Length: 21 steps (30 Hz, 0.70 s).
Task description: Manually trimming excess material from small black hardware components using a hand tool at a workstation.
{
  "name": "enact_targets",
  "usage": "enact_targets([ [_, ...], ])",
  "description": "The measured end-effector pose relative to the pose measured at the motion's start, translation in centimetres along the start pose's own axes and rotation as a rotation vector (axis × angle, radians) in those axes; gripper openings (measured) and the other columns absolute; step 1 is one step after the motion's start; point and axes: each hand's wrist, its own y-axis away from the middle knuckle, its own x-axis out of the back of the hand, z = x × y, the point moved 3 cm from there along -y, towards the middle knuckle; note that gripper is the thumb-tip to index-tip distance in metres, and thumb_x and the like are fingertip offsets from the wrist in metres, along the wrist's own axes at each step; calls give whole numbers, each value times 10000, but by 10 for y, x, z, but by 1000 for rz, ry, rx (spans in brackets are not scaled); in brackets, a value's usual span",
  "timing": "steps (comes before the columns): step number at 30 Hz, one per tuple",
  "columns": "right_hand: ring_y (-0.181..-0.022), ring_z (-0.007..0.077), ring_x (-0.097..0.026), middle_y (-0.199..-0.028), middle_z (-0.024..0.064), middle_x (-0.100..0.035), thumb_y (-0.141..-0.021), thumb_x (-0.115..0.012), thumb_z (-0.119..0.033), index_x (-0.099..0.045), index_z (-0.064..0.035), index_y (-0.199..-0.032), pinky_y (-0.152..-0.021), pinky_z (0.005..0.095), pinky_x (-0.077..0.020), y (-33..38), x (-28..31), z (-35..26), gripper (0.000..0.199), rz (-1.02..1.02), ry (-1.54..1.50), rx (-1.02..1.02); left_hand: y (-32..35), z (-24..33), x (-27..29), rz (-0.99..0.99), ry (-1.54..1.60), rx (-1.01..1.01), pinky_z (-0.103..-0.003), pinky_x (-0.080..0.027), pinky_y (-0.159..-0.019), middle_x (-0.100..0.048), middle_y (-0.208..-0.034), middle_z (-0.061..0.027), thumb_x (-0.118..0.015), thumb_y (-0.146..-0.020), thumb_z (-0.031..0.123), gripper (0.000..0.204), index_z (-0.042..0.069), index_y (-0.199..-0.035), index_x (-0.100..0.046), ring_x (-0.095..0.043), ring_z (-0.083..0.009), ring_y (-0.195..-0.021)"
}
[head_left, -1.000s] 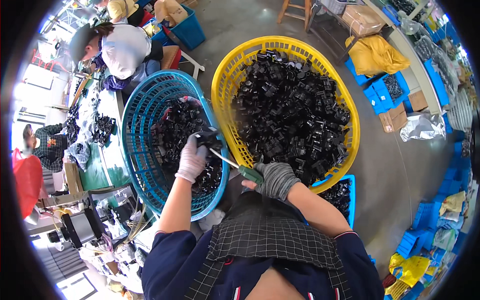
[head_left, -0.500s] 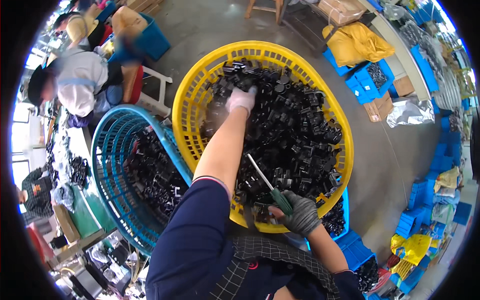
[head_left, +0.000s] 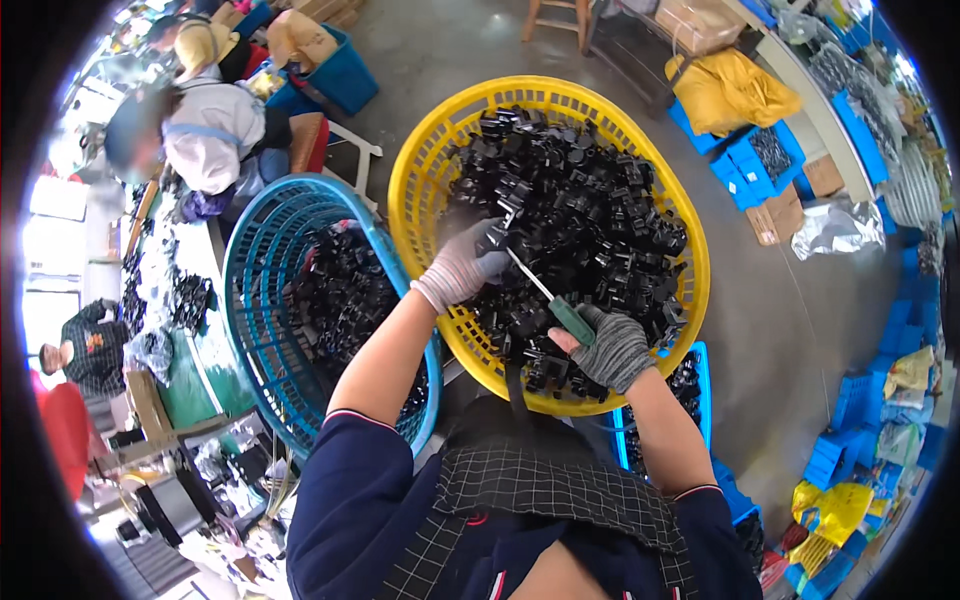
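My left hand (head_left: 458, 268), in a pale glove, is closed on a black plastic part (head_left: 497, 232) above the near left of a yellow basket (head_left: 402, 200). A small bright bit shows at the top of that part. In my right hand (head_left: 618, 350), gloved in grey, is a screwdriver (head_left: 572, 320) with a green handle. Its metal shaft slants up and left, the tip close to the part; whether they touch I cannot tell. Loose black plastic parts (head_left: 590, 215) heap up inside the yellow basket under both hands.
On the left a blue basket (head_left: 240, 290) holds more black parts and leans against the yellow one. A blue crate (head_left: 704, 400) stands at the near right. People (head_left: 215, 140) sit along a bench at the far left. Stacked blue bins (head_left: 765, 165) line the right side.
My left hand has drawn back from the heap toward me, now with a black part in it. The screwdriver and my right hand have moved slightly up, bringing its tip near that part.
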Motion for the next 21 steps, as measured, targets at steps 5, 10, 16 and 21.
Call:
enact_targets([
  [5,-800,360,-657,-803,177,-670,-766,-552,-685,-637,-112,-1064,-689,436,-515,27,-14,-27,652,-162,-54,184,71,-25,15,224,383,-77,-269,-543,-714,-627,-1044,-68,-571,-849,185,519,-23,-1308,-446,-629,-176,-917],
  [10,-809,363,-657,-824,184,-673,-763,-544,-692,-623,-94,-1096,-720,439,-513,22,-44,-44,689,-196,59,293,138,-53,49,478,254,-78,-317,-512,-831,-633,-1057,-96,-587,-847,234,501,11,-1283,-480,-629,-190,-919],
  [16,-823,366,-657,-871,182,-678,-759,-549,-693,-608,-76,-1123,-754,434,-514,4,-34,-33,719,-252,-11,184,116,-53,87,810,-996,-134,-362,-460,-926,-634,-1091,-163,-608,-861,267,447,28,-1234,-546,-603,-304,-1020],
  [21,-823,366,-657,-876,179,-678,-764,-568,-674,-605,-70,-1132,-737,422,-522,-30,-29,-12,708,-219,-5,126,-106,-34,70,757,-426,84,-384,-409,-994,-583,-1228,-210,-595,-856,391,536,26,-1246,-550,-536,-356,-1167],
])
